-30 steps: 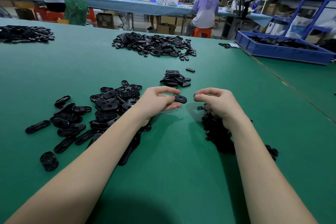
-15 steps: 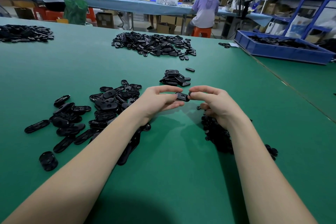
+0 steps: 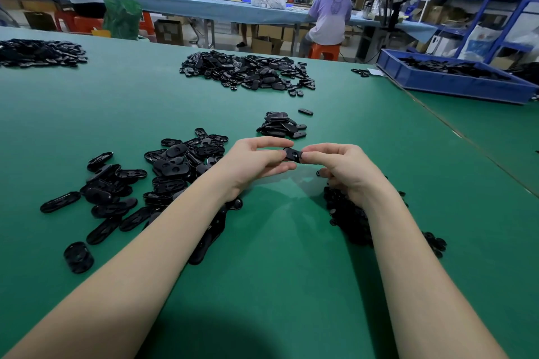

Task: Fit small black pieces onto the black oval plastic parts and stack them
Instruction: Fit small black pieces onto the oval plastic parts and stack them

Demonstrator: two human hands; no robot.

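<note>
My left hand (image 3: 256,162) pinches one black oval plastic part (image 3: 292,153) above the green table (image 3: 277,256). My right hand (image 3: 341,167) meets it from the right, its fingertips pressing on the part's right end; any small piece there is hidden by the fingers. Loose oval parts (image 3: 163,175) lie spread under and left of my left forearm. A heap of small black pieces (image 3: 347,218) lies under my right wrist. A small stack of oval parts (image 3: 281,125) sits just beyond my hands.
A bigger pile of black parts (image 3: 248,70) lies farther back, another pile (image 3: 38,52) at the far left. A blue bin (image 3: 455,81) holding black parts stands at the back right. People work at a blue bench behind the table.
My right hand has moved left from beside the small pieces and now touches the oval part held by my left hand. Both hands have risen slightly.
</note>
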